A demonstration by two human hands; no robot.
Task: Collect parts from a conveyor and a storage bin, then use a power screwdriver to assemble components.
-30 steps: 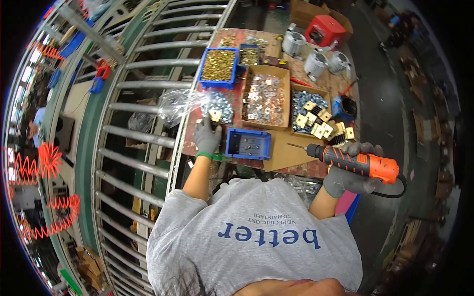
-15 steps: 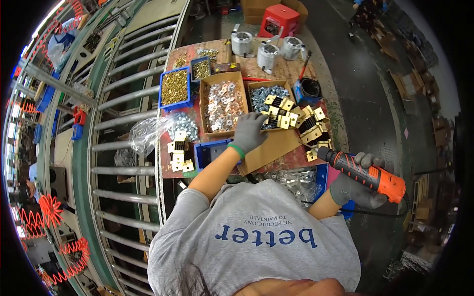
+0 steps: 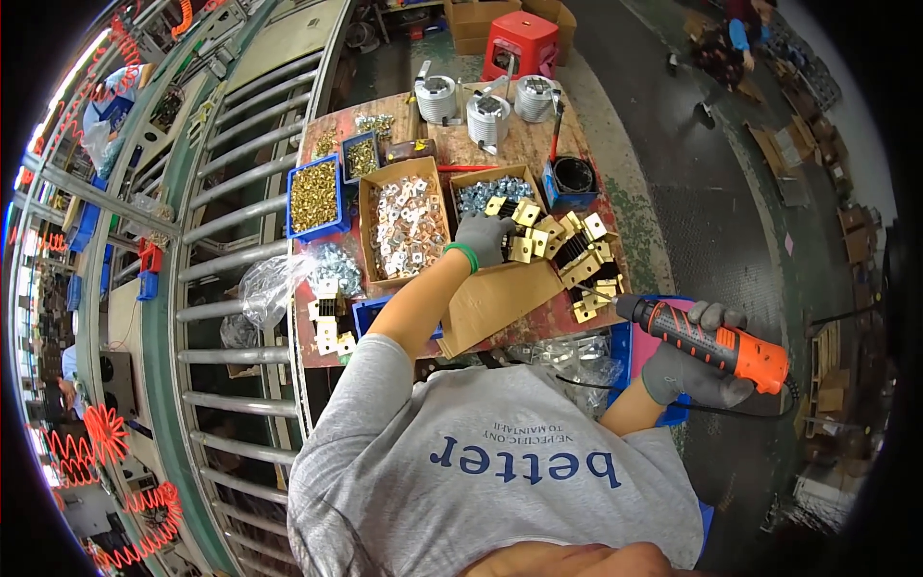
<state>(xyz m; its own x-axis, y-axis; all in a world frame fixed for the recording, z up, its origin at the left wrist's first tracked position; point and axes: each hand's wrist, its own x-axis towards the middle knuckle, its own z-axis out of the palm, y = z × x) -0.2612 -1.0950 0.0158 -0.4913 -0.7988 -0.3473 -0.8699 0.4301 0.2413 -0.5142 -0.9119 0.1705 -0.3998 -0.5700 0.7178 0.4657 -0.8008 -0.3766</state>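
My left hand, in a grey glove, is at the near edge of a cardboard box of silvery screws. Its fingers curl downward beside the brass-and-black connector blocks lying across that box; their tips are hidden. Out past the table's right side, my right hand, also gloved, grips an orange-and-black power screwdriver. The tool's tip points left, close to more brass-and-black blocks stacked at the table's right edge.
Left of the screws stand a carton of small metal plates and a blue bin of brass fasteners. White ribbed cylinders sit at the far edge, near a red stool. A roller conveyor runs along the left.
The whole view has shifted slightly. My left hand has edged forward and right toward the screw box. My right hand keeps hold of the screwdriver in nearly the same spot.
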